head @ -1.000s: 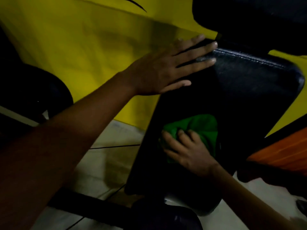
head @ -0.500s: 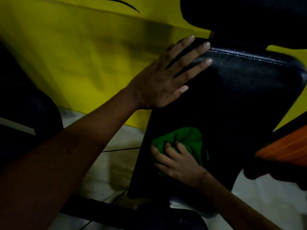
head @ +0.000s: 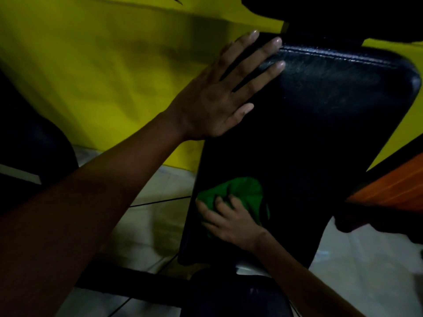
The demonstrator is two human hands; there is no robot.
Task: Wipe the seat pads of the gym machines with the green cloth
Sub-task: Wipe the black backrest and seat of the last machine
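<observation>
A long black padded seat pad (head: 320, 124) runs from the upper right down to the lower middle. My left hand (head: 219, 94) lies flat and spread on its upper left edge, fingers apart, holding nothing. The crumpled green cloth (head: 242, 193) rests low on the pad's left side. My right hand (head: 229, 220) presses on the cloth from below, fingers curled into its folds.
A yellow wall (head: 103, 76) stands behind the pad. Pale floor tiles (head: 148, 225) show beneath. Another dark pad (head: 29, 156) sits at the left, a round black part (head: 233, 296) at the bottom, and an orange panel (head: 398, 188) at the right.
My right hand has slid the green cloth down and to the left along the pad. My left hand has stayed flat near the pad's top edge.
</observation>
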